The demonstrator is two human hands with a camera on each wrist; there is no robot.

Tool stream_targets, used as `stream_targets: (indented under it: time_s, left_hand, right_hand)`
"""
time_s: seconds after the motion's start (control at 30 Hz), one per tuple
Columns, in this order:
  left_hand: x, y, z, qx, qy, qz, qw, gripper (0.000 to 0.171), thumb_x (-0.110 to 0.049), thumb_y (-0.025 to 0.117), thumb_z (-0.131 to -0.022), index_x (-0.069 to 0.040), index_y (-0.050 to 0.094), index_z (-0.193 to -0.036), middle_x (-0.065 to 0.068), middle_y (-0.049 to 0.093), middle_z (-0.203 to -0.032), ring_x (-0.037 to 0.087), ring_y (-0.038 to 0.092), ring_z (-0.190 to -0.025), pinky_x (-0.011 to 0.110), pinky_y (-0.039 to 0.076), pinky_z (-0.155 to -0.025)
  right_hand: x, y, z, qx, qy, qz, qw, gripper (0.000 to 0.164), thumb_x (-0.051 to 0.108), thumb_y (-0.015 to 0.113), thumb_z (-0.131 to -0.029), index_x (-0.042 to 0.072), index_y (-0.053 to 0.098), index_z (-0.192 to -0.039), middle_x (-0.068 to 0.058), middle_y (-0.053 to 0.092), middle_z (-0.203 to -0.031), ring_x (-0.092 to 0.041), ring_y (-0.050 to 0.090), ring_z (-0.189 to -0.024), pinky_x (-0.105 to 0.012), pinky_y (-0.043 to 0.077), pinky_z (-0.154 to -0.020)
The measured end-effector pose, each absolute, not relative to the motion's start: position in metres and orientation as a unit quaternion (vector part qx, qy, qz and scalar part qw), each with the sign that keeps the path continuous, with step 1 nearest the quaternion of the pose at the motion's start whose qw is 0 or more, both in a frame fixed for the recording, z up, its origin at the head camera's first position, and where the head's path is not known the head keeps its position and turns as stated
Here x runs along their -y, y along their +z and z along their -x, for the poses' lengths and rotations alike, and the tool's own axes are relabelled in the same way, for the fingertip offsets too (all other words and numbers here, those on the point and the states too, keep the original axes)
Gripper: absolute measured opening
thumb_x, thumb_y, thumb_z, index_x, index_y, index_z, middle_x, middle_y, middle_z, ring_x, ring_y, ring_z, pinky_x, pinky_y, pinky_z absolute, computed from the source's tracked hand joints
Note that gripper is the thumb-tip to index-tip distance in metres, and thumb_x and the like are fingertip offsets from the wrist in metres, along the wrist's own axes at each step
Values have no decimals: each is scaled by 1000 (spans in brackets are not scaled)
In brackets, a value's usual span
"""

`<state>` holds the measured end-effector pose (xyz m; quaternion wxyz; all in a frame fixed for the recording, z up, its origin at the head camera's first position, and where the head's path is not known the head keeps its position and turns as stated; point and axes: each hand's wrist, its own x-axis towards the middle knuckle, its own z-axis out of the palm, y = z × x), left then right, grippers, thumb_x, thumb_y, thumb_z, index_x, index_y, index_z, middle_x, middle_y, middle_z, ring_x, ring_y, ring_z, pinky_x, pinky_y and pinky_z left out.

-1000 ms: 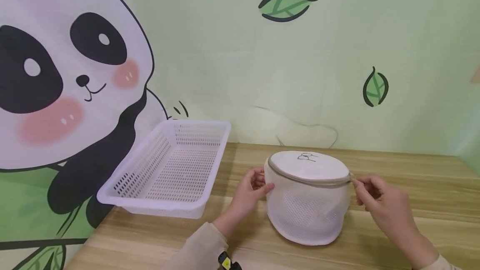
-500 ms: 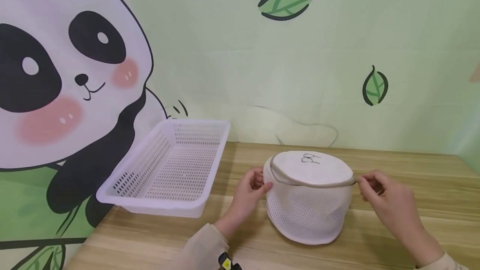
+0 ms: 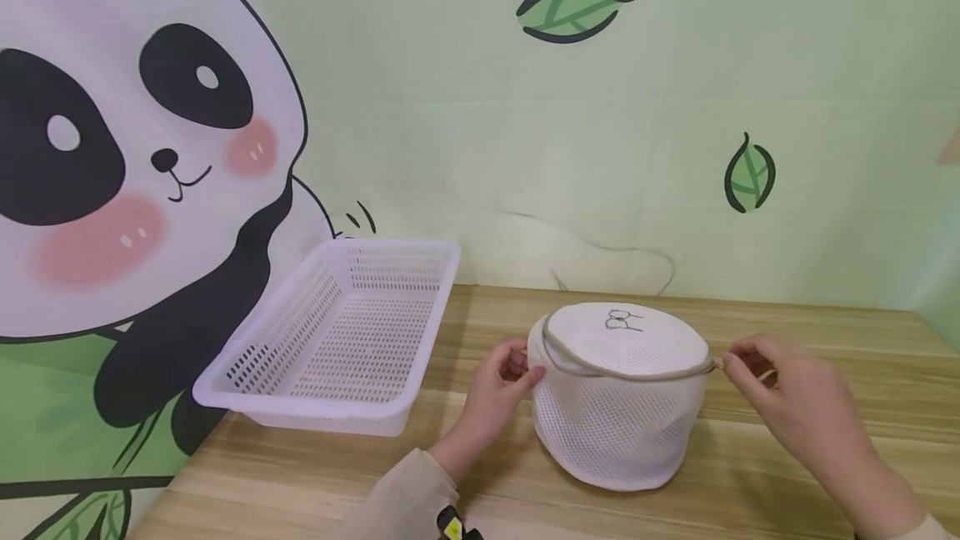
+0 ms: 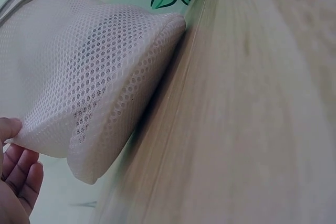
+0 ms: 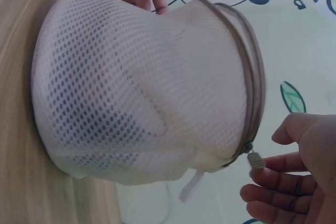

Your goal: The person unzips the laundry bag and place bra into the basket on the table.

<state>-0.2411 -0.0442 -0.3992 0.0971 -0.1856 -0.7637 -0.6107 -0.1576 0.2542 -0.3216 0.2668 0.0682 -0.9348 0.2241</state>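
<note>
The right hand (image 3: 806,407) moved right, fingers apart at the zipper tab (image 5: 256,161); lower right, the white bag (image 3: 618,423) sits between hands, pinched by the left hand (image 3: 493,386).

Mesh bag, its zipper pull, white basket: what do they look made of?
Mesh bag: likely synthetic fabric, matte; honeycomb openings and soft creases.
Zipper pull: greyish, ridged, dull; plastic or coated metal, can't tell which.
White basket: probably moulded plastic, slight sheen; regular slots, smooth continuous rim.
</note>
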Motion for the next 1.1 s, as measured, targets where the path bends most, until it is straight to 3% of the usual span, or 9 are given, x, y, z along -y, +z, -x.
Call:
stream_targets:
  time_s: [0.23, 0.43, 0.57, 0.83, 1.1]
  left_hand:
    - [45, -402, 242, 763, -608, 192, 107, 27, -8, 71, -84, 0, 63, -109, 19, 65, -88, 3, 52, -74, 17, 47, -71]
    - [45, -401, 242, 764, -604, 196, 109, 28, -9, 71, -85, 0, 62, -110, 20, 65, -88, 3, 53, -75, 17, 48, -72]
    - [45, -401, 242, 770, -597, 195, 111, 28, -9, 71, -84, 0, 63, -110, 19, 65, -88, 3, 53, -75, 17, 48, -72]
    - [46, -401, 242, 769, -598, 196, 110, 28, -9, 71, -84, -1, 63, -110, 19, 65, -87, 3, 53, -75, 16, 47, -72]
    - [45, -401, 241, 767, -601, 198, 111, 27, -9, 71, -84, -2, 63, -109, 19, 66, -88, 3, 53, -75, 16, 48, -72]
  right_hand:
    - [-246, -313, 154, 921, 226, -106, 298, 15, 18, 68, -87, 8, 69, -98, -3, 69, -87, -6, 60, -74, -24, 52, -60]
    - [-230, -304, 152, 918, 215, -137, 303, 18, 18, 71, -85, 10, 69, -101, -1, 67, -93, -21, 63, -83, -35, 56, -67]
    - [-221, -301, 152, 922, 211, -149, 289, 21, 21, 71, -85, 10, 68, -103, -3, 66, -97, -24, 64, -88, -45, 55, -73]
    - [-202, -298, 150, 903, 196, -211, 318, 25, 17, 78, -75, 13, 68, -98, 2, 64, -96, -17, 62, -86, -34, 53, -68]
    - [-188, -298, 151, 890, 154, -257, 343, 33, 21, 83, -65, 15, 67, -93, 3, 63, -93, -17, 62, -84, -37, 55, -68]
